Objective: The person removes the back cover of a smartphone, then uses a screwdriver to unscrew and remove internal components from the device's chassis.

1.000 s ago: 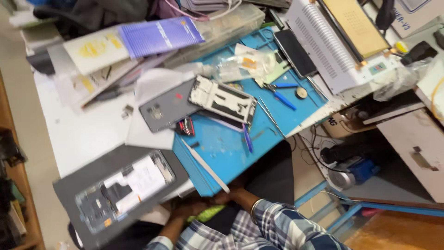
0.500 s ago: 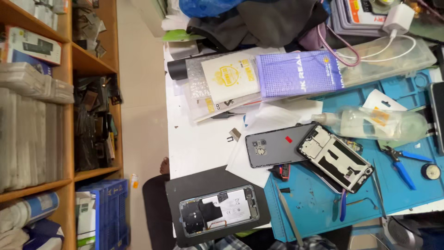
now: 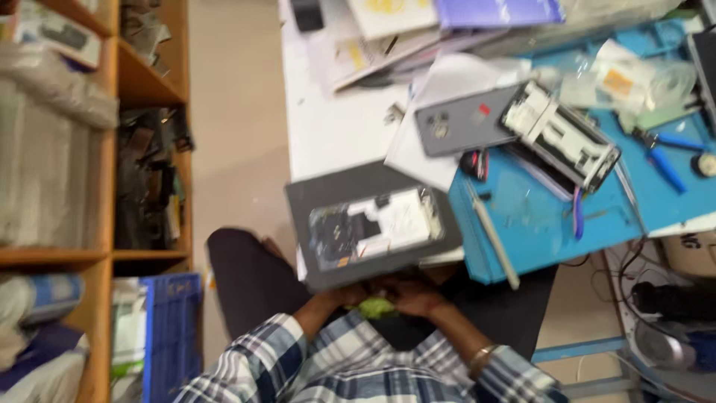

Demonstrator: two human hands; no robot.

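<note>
Both hands meet below the grey pad [image 3: 328, 201], at the desk edge. The left hand [image 3: 344, 296] and right hand [image 3: 415, 295] close around a green item [image 3: 373, 307]; finger positions are blurred, so the grip cannot be determined.

On the pad lies an opened phone [image 3: 373, 227], internals exposed: disassembly appears done, reassembly outstanding. Right of the pad, on the blue mat [image 3: 537, 224], rest a grey back cover [image 3: 462, 119] and a white frame [image 3: 561, 136]. Beyond the pad: a purple flat package [image 3: 496, 11] and a clear bag with an orange label [image 3: 619, 80].
</note>
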